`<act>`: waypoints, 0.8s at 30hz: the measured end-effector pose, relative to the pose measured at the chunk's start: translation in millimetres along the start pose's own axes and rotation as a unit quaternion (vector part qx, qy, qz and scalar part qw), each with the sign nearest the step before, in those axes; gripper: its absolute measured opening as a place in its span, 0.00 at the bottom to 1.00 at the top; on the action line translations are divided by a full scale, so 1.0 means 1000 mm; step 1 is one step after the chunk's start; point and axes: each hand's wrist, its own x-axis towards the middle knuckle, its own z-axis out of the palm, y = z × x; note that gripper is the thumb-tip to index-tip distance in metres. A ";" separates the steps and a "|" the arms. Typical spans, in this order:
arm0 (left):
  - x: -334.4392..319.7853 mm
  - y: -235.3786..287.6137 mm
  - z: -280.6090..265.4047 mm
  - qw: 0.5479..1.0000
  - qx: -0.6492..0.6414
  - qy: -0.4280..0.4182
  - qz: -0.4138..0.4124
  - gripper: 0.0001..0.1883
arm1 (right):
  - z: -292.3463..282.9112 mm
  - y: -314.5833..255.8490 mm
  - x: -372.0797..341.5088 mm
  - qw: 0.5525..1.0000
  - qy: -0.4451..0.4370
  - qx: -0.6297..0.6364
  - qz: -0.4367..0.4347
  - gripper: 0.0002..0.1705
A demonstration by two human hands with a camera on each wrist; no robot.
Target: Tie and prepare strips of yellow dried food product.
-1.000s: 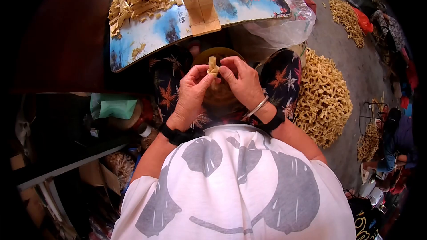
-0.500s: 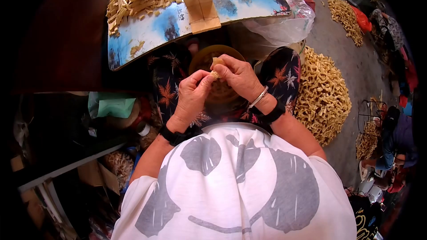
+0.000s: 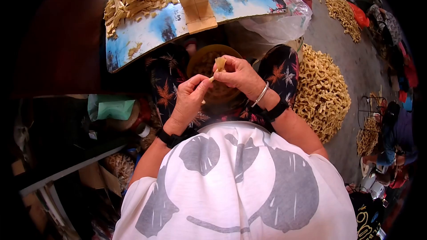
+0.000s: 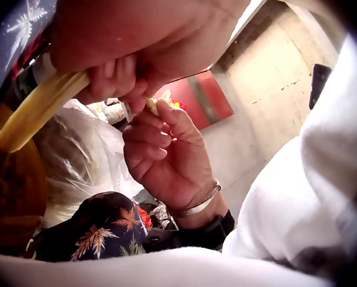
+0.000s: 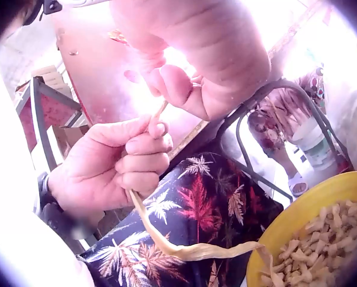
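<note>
The person wears a loose white shirt (image 3: 213, 195) with short sleeves, printed with big grey rounded patches (image 3: 292, 189) and a curving grey line (image 3: 218, 228). Black straps (image 3: 278, 111) circle both wrists; a slim silver bangle (image 3: 261, 94) rings the right. Dark trousers (image 3: 279, 69) carry orange, red and white leaves (image 5: 196, 200).

Open drop between left knee (image 3: 165, 91) and right knee (image 3: 280, 71), down to bowl (image 5: 298, 209). Snag: strip (image 5: 196, 251) trails from left grip (image 3: 189, 100) over the bowl's rim, crossing that path. Forward: bench (image 3: 155, 31) edge blocks at low height; upright wooden block (image 3: 197, 9) there, bare surface to its right. Rightward: knee, then pile (image 3: 324, 93); floor (image 3: 356, 71) lane past it. Plastic bag (image 3: 287, 29) crowds bench's right end.
</note>
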 end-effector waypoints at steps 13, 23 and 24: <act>0.004 -0.001 -0.009 0.999 -0.017 -0.028 -0.019 0.10 | -0.003 0.007 0.002 0.994 0.045 -0.099 -0.022 0.12; 0.031 0.024 -0.002 0.977 0.149 0.008 0.150 0.02 | 0.011 -0.001 0.001 0.957 0.026 -0.262 -0.118 0.13; 0.032 0.021 -0.002 0.983 0.113 0.012 0.145 0.02 | 0.013 0.000 -0.001 0.958 0.037 -0.258 -0.121 0.13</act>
